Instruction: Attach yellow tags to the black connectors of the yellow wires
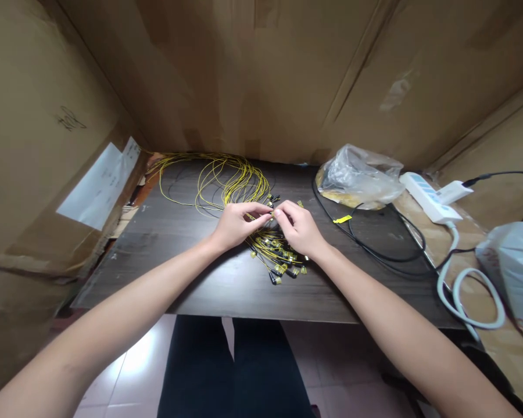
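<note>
My left hand [243, 224] and my right hand [297, 227] meet over the middle of the dark table, each with thumb and finger pinched together. Between the fingertips is a small part, too small to make out fully; it seems to belong to the yellow wires. Beneath my hands lies a pile of black connectors [273, 278] with clear yellowish caps, on thin yellow wires. Those wires [248, 183] run back in loose loops toward the rear left of the table. My palms hide part of the pile.
Cardboard walls [244, 87] enclose the table [192, 284] at the back and sides. A clear plastic bag [359, 177] sits at the back right, near a black cable [375, 252] with a yellow tag. Farther right are a white power strip [431, 197] and another plastic bag [512, 273].
</note>
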A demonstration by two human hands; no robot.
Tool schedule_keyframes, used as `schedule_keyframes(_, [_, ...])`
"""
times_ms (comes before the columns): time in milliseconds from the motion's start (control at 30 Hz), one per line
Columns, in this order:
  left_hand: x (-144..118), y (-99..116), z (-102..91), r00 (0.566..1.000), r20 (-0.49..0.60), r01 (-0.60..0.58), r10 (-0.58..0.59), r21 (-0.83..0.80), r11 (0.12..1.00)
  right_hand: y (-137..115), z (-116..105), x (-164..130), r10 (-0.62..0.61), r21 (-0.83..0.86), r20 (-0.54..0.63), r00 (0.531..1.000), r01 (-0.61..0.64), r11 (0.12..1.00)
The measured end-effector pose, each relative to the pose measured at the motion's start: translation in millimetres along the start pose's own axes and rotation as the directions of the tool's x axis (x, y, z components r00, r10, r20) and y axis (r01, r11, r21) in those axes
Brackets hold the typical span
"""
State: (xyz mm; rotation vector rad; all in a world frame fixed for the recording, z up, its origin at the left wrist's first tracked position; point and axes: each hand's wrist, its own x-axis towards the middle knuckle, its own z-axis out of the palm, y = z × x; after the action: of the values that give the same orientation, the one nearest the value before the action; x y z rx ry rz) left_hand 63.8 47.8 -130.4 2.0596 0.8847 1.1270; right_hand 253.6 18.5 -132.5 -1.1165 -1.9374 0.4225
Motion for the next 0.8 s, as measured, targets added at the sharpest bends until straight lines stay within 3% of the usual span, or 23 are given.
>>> schedule_keyframes(100, [0.5, -1.2, -0.4, 0.999, -0.006, -0.032, 0.032, 0.017, 0.999, 0.8, 1.2, 2.5, 0.036, 0.027, 0.011, 0.999, -0.036, 0.999])
schedule_keyframes(433, [1.0, -4.9, -0.1, 0.998, 0.020, 0.058, -0.057, -0.053, 0.997, -0.2, -5.3, 3.2, 0.048, 0.058, -0.006, 0.999, -0.047, 0.997])
schedule_keyframes(633, [0.5, -5.0, 0.5, 0.999, 0.040, 0.008, -0.008, -0.018, 1.000, 2.3, -1.5, 2.2, 0.055, 0.094, 0.013, 0.998, -0.056, 0.994])
schedule_keyframes(800, [1.0, -3.8, 0.9, 0.999, 0.037, -0.004, 0.004, -0.010, 1.000, 1.8, -1.4, 2.5, 0.066, 0.022, 0.042, 0.997, -0.067, 0.997])
